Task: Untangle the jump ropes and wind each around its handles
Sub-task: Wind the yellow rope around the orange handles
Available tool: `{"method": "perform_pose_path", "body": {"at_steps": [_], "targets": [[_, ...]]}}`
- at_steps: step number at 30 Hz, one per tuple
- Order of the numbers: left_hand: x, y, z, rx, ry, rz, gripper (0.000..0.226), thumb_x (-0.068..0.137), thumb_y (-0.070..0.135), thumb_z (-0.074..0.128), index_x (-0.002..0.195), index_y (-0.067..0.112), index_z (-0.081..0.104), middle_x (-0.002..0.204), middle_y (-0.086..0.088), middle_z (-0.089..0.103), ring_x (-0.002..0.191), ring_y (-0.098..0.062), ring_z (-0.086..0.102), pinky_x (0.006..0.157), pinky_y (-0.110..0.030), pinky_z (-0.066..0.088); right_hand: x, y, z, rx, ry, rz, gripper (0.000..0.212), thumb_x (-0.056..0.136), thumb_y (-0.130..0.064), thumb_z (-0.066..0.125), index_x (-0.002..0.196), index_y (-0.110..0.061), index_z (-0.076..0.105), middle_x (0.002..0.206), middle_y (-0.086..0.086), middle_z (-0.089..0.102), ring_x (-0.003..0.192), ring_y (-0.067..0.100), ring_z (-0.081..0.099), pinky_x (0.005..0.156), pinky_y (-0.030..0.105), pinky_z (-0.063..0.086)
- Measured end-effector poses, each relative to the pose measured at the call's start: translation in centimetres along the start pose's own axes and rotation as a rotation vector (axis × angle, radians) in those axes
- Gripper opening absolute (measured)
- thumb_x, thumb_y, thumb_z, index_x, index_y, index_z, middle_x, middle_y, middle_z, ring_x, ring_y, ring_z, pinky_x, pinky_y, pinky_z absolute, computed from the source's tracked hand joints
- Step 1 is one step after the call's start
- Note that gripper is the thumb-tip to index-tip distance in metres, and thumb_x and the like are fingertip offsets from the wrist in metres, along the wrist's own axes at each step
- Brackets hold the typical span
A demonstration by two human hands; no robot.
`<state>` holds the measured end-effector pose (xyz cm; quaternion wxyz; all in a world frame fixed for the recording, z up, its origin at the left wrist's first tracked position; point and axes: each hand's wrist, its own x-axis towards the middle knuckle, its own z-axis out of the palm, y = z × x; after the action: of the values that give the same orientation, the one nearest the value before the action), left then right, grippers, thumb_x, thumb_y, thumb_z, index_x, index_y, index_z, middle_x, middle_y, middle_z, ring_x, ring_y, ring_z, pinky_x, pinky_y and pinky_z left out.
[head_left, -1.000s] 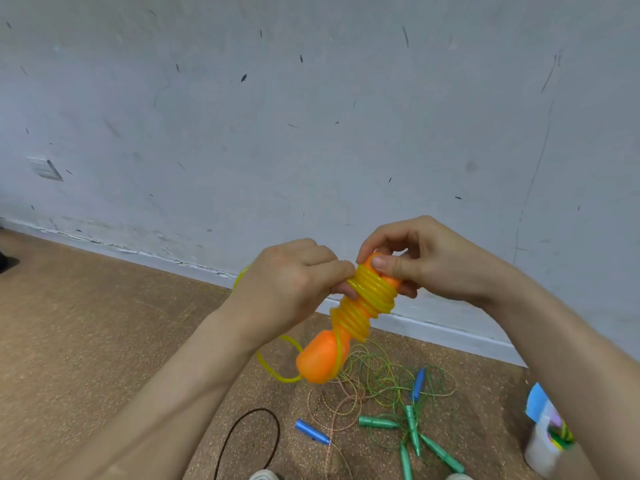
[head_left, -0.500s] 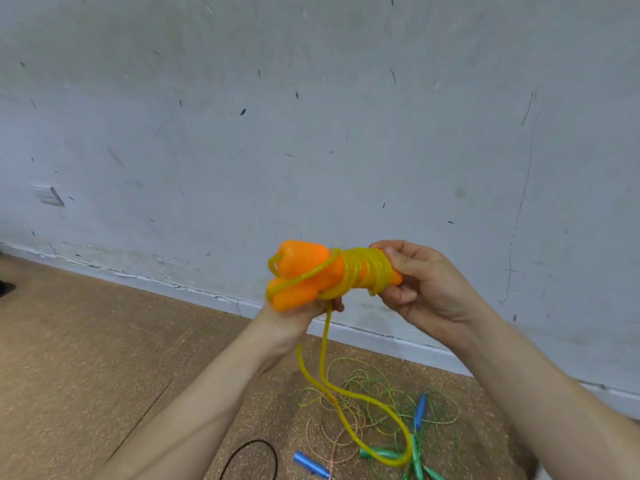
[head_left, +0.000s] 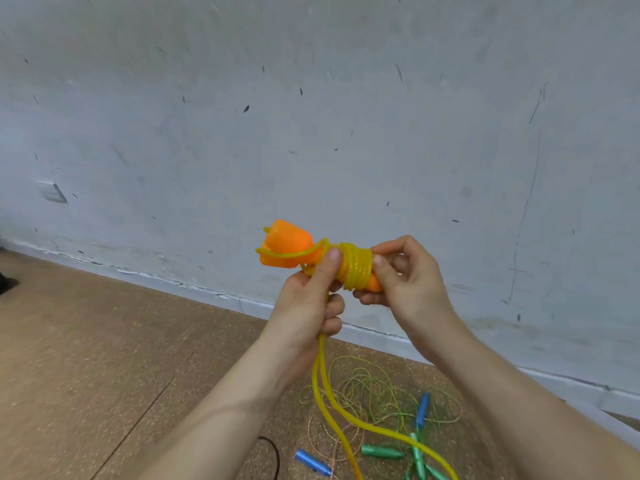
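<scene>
Head view: both hands are up in front of the wall [head_left: 346, 116], working one bundle at about the middle of the frame.

- Bundle: two orange handles [head_left: 287, 249] lie side by side, roughly level. Their wide ends point left and stick out past the left hand. The yellow rope [head_left: 355, 268] is coiled tightly round the middle of the handles.
- Left hand [head_left: 304, 306]: the grip comes from below and is closed. The thumb is pressed onto the left edge of the coil, and the lower fingers are curled round two loose runs of the same rope. Those two runs drop out of the bottom of the fist to the floor [head_left: 104, 341] and leave the frame at the bottom edge.
- Right hand [head_left: 412, 282]: the grip pinches the narrow right end of the bundle. The thumb tip sits at the right edge of the coil with the fingers underneath, and a bit of orange shows between them.
- The coil therefore sits between the two grips and touches both thumbs.

On the floor below the hands, close to the baseboard [head_left: 381, 332]:
- A thin green rope tangle [head_left: 377, 386], mixed with a coppery strand. I can't tell which strand goes where.
- Green handles [head_left: 381, 451] and two blue handles [head_left: 313, 462] lie in and beside the tangle, and the yellow runs cross over them.
- A black cable [head_left: 275, 453] loops at the bottom edge, left of the nearer blue handle.

A wall plate [head_left: 52, 192] is far left, well apart from everything else.
</scene>
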<state>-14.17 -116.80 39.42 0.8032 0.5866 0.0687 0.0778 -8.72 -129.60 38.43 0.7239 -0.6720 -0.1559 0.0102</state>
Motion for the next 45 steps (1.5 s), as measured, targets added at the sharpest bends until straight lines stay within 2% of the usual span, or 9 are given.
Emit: {"method": "perform_pose_path", "body": {"at_steps": [5,7,13,18,21,31,35,39,45], "targets": [[0.2,0.4,-1.7,0.129,-0.164,0.021,0.028,0.083,0.043,0.061,0.074,0.019,0.051,0.059,0.005,0.03,0.044,-0.006,0.02,0.039,-0.017,0.015,0.6,-1.6,-2.5,0.114,-0.498,0.382,0.042,0.087,-0.039,0.065,0.12,-0.013,0.057,0.1,0.012,0.063,0.086,0.03,0.071,0.071,0.038,0.058],[0.1,0.2,-1.8,0.227,-0.253,0.029,0.023,0.085,0.041,0.054,0.07,0.023,0.054,0.059,0.002,0.028,0.046,-0.007,0.019,0.04,-0.017,0.016,0.2,-1.5,-2.1,0.009,-0.659,0.326,0.043,0.086,-0.037,0.067,0.121,-0.013,0.058,0.097,0.011,0.067,0.078,0.029,0.069,0.065,0.031,0.056],[0.2,0.7,-1.6,0.49,-0.132,0.051,0.032,0.094,0.041,0.049,0.078,0.013,0.053,0.05,0.013,0.048,0.041,-0.005,0.035,0.043,-0.018,0.029,0.8,-0.2,-1.1,-0.223,-0.396,0.0,0.033,0.086,-0.026,0.072,0.11,-0.006,0.059,0.074,-0.005,0.062,0.059,0.009,0.053,0.058,0.024,0.043],[0.4,-1.3,-2.7,1.639,-0.116,0.5,0.014,0.093,0.029,0.054,0.102,0.021,0.061,0.08,-0.001,0.063,0.077,-0.024,0.061,0.06,-0.035,0.042,1.5,0.8,-1.6,-0.752,-0.143,-0.14,0.047,0.082,-0.038,0.073,0.119,-0.02,0.051,0.077,-0.012,0.051,0.07,0.006,0.051,0.056,0.015,0.034],[0.0,-1.8,-2.0,2.026,-0.122,0.681,0.029,0.055,0.026,0.086,0.073,0.024,0.063,0.055,0.002,0.052,0.043,-0.021,0.053,0.042,-0.025,0.019,1.1,1.0,-1.2,-1.019,-0.212,-0.161,0.058,0.085,-0.046,0.068,0.13,-0.019,0.045,0.093,0.002,0.057,0.089,0.025,0.056,0.065,0.031,0.035],[0.2,-0.4,-3.2,1.812,-0.226,0.851,0.028,0.062,0.034,0.083,0.063,0.018,0.06,0.053,0.002,0.055,0.045,-0.026,0.055,0.038,-0.024,0.033,0.4,0.2,-1.6,-1.229,-0.445,-0.013,0.04,0.077,-0.049,0.073,0.103,-0.027,0.051,0.101,0.0,0.061,0.093,0.024,0.059,0.076,0.035,0.049],[0.6,-0.4,-3.8,1.727,-0.283,0.923,0.034,0.079,0.047,0.05,0.067,0.023,0.07,0.064,0.004,0.061,0.056,-0.024,0.058,0.043,-0.03,0.046,0.0,-0.2,-1.5,-1.268,-0.6,-0.127,0.049,0.075,-0.046,0.076,0.115,-0.031,0.052,0.105,-0.002,0.061,0.098,0.021,0.057,0.08,0.035,0.048],[0.6,-0.7,-3.6,1.633,-0.246,0.906,0.032,0.077,0.048,0.05,0.069,0.026,0.072,0.065,0.004,0.065,0.058,-0.023,0.061,0.046,-0.031,0.047,0.5,-1.1,-2.1,-1.242,-0.698,-0.206,0.055,0.076,-0.039,0.078,0.123,-0.031,0.052,0.109,-0.004,0.061,0.102,0.019,0.056,0.085,0.037,0.047],[0.5,0.4,-3.3,1.424,-0.087,0.45,0.046,0.055,0.065,0.07,0.083,0.029,0.076,0.074,0.003,0.071,0.07,-0.013,0.059,0.061,-0.032,0.045,0.5,-1.7,-2.5,-1.091,-0.82,-0.2,0.067,0.077,-0.028,0.08,0.136,-0.032,0.048,0.125,-0.007,0.056,0.11,0.011,0.05,0.082,0.023,0.038]]}}
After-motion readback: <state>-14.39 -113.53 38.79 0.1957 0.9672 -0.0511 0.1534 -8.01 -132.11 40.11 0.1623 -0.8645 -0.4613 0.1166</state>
